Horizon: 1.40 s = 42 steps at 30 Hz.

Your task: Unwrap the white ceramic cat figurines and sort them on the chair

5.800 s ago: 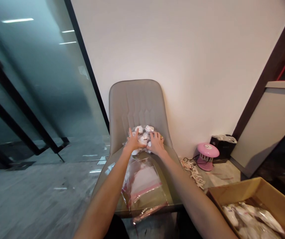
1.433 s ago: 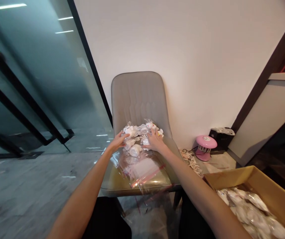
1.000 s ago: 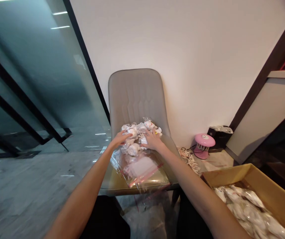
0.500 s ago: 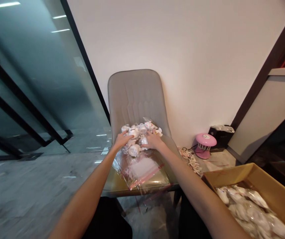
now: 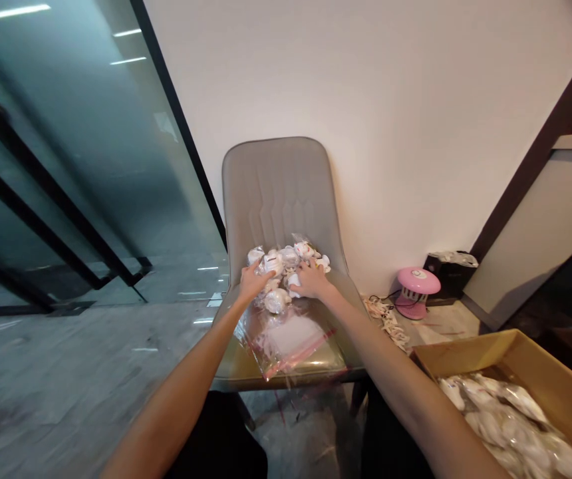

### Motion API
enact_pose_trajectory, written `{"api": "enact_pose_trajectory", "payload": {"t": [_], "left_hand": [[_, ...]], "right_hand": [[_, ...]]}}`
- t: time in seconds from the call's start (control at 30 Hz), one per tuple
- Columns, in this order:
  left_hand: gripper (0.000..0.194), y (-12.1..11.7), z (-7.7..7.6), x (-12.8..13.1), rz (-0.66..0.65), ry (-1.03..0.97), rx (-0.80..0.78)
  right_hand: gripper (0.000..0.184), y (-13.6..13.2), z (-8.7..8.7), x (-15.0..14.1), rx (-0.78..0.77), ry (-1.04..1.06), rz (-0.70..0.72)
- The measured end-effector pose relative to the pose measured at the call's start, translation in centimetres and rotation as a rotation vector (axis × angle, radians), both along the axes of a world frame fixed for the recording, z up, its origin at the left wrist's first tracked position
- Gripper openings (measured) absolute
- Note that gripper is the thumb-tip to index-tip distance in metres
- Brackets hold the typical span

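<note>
Several small white items in clear wrapping (image 5: 277, 301) lie heaped at the back of a grey chair's seat (image 5: 226, 362). What they are is too small to tell. My left hand (image 5: 253, 281) rests on the left side of the heap, thumb apart from the fingers. On the right side my right hand (image 5: 310, 279) lies over the heap with its fingers spread. Both hands are open, and their fingertips partly cover the wrapped items. In front of them a clear plastic bag with a red strip (image 5: 293, 342) lies flat on the seat, something white showing in it.
A cardboard box (image 5: 515, 346) holding several wrapped white items stands at the right. Behind it on the floor are a pink lamp-like device (image 5: 417, 289), a black box (image 5: 449, 274) and a tangle of pale strips (image 5: 390, 326). Frosted glass (image 5: 91, 133) stands at the left.
The whole view has shifted slightly, so the chair sits a little further right. Both hands stay on the heap, and the wrapped items look nearly the same.
</note>
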<state>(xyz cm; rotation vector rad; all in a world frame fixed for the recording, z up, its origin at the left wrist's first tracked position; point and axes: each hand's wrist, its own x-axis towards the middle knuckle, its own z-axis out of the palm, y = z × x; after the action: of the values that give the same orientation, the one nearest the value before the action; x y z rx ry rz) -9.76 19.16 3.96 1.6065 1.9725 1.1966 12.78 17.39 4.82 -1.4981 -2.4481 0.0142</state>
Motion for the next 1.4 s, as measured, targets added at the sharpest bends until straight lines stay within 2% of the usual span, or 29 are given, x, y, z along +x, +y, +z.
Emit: {"api": "enact_pose_trajectory", "payload": {"t": [0.2, 0.43, 0.6, 0.77, 0.97, 1.13, 1.4], "left_hand": [[0.083, -0.5, -0.2, 1.0, 0.016, 0.039, 0.04], [0.082, -0.8, -0.4, 1.8, 0.064, 0.081, 0.016], [0.082, -0.5, -0.7, 1.7, 0.062, 0.064, 0.024], [0.083, -0.3, -0.8, 1.6, 0.071, 0.076, 0.016], [0.082, -0.2, -0.9, 1.4, 0.046, 0.079, 0.027], [0.083, -0.2, -1.0, 1.4, 0.051, 0.054, 0.028], [0.082, -0.2, -0.7, 1.5, 0.075, 0.022, 0.005]], "right_hand": [[0.085, 0.1, 0.4, 0.0, -0.117, -0.005, 0.042], [0.125, 0.5, 1.8, -0.1, -0.276, -0.116, 0.082], [0.146, 0.8, 1.0, -0.9, -0.263, -0.182, 0.059], [0.146, 0.8, -0.1, -0.9, -0.184, -0.128, 0.046], [0.14, 0.8, 0.3, -0.7, -0.214, -0.14, 0.06], [0.134, 0.8, 0.4, -0.7, -0.179, -0.128, 0.048], [0.107, 0.3, 0.7, -0.5, -0.089, -0.138, 0.098]]}}
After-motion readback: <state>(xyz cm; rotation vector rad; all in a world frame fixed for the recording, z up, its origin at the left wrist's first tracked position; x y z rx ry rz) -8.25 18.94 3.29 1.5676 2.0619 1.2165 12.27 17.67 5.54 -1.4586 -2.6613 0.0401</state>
